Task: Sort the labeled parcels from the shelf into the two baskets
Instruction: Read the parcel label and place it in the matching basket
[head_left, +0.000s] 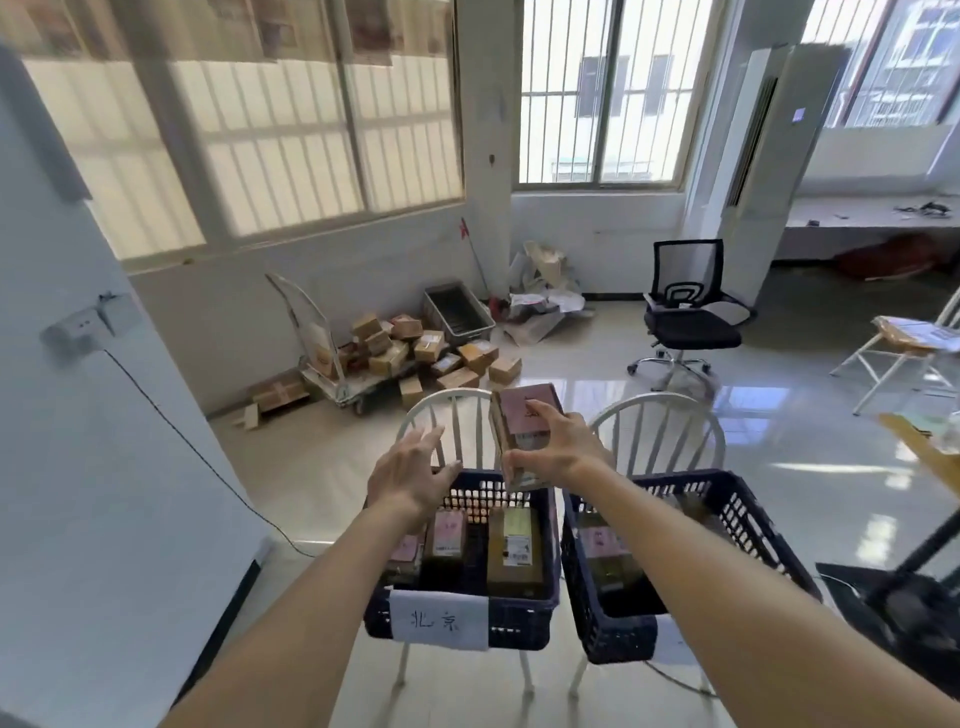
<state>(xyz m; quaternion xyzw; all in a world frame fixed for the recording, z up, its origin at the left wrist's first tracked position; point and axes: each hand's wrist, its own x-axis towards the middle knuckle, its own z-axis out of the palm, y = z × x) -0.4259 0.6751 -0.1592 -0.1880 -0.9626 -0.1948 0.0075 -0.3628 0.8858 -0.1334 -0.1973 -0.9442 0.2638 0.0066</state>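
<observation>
My right hand (558, 449) grips a brown cardboard parcel (524, 415) with a pink label, held upright above the back rim of the left basket. That left basket (519, 618) is dark blue, carries a white paper tag with handwritten characters on its front, and holds several labeled parcels (511, 551). Beside it stands the right basket (748, 514), also dark blue, with parcels inside partly hidden by my right forearm. My left hand (410, 473) hovers open with spread fingers over the left basket's back left corner, holding nothing.
Each basket rests on a white spindle-back chair (670, 431). A pile of cardboard boxes and a trolley (363, 358) lie by the far wall. A black office chair (685, 317) stands further back, a folding chair (893, 358) at right, a white wall panel at left.
</observation>
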